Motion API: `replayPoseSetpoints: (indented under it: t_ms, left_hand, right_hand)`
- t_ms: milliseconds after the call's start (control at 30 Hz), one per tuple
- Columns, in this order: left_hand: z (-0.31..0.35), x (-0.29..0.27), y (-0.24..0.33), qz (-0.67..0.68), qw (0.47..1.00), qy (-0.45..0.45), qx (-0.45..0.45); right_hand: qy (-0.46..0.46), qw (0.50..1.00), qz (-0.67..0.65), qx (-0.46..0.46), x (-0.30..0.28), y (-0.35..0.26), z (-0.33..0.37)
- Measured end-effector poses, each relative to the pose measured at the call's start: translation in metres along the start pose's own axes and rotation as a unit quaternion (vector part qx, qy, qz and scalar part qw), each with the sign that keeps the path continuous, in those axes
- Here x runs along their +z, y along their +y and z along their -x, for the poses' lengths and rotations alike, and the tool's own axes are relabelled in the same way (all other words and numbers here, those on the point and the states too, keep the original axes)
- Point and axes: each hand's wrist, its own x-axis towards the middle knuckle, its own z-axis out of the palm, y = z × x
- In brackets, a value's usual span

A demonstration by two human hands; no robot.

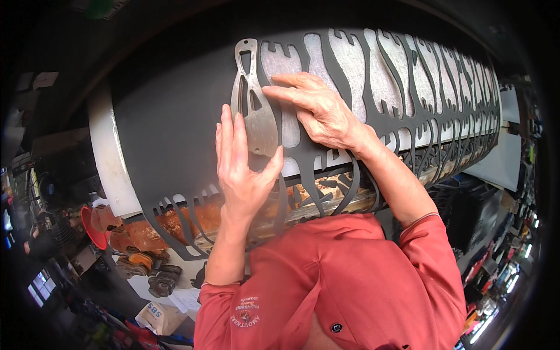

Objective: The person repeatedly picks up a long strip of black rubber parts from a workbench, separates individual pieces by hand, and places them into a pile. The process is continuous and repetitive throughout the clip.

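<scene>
Both bare hands are apart from each other, with fingers extended and not clenched: the left hand point(240, 175) rests its fingertips and thumb at the lower edges of the metal template point(262, 128), while the right hand point(328, 114) brings its fingertips to the opposite edge. So the template lies between them, flat on the black sheet point(175, 111), just beside the cut-out openings right of it. To do this well, I think it is better to press evenly from both sides, keep the template flat, and avoid overlapping any opening.
</scene>
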Motion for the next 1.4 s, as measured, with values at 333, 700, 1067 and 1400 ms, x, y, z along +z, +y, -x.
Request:
replayPoseSetpoints:
  t_ms: [333,700,1067,1400]
  left_hand:
    - [0.041,-0.05,0.016,0.084,0.995,-0.038,-0.034]
    - [0.12,-0.012,0.024,0.038,0.996,0.049,0.06]
    - [0.115,-0.002,0.013,-0.023,0.992,0.076,0.096]
    - [0.105,-0.001,-0.001,-0.014,0.987,0.081,0.137]
  right_hand:
    - [0.033,0.998,0.055,-0.008,-0.026,-0.044,0.035]
    - [0.207,0.962,0.174,-0.045,0.007,-0.04,0.094]
    - [0.206,0.975,0.029,-0.079,0.013,-0.114,0.037]
    - [0.151,0.96,0.075,-0.222,0.071,-0.204,-0.074]
